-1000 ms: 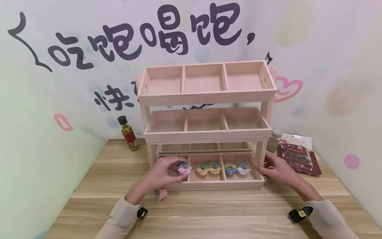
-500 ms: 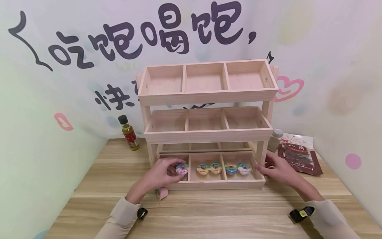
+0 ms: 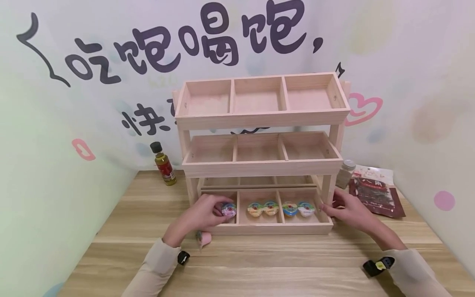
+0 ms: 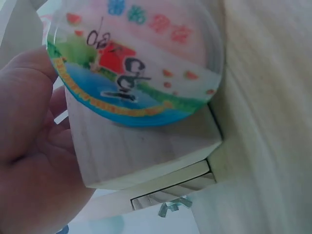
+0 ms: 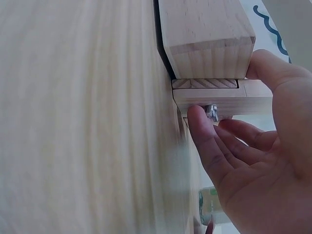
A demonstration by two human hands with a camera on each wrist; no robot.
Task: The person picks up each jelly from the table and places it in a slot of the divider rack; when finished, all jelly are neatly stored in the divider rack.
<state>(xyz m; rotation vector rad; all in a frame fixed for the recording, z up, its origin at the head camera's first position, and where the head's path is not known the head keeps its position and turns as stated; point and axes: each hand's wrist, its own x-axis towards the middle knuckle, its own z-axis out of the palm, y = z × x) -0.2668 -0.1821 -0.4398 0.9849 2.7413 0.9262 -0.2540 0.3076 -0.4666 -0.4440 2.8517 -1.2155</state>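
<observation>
A three-tier wooden rack [image 3: 261,169] stands on the table, each tray split into three compartments. In the bottom tray's left compartment, my left hand [image 3: 204,212] pinches a jelly cup [image 3: 228,210] with a purplish lid, index finger at its top edge. Two yellow-lidded jelly cups [image 3: 255,209] lie in the middle compartment. A blue jelly cup [image 3: 290,209] and a white jelly cup [image 3: 306,209] lie in the right one. My right hand [image 3: 349,208] grips the bottom tray's right end, thumb against it; its fingertips [image 5: 199,114] lie by a wing nut [image 5: 211,112].
A pink jelly cup [image 3: 204,238] lies on its side before the rack's front left corner; its lid [image 4: 136,63] fills the left wrist view. An oil bottle [image 3: 163,165] stands behind left. A spice jar [image 3: 346,174] and a dark red packet [image 3: 376,196] are at right.
My left hand has moved the purplish-lidded jelly cup slightly left and down, from over the divider into the left compartment. My right hand keeps its place on the rack. The head view has shifted a little.
</observation>
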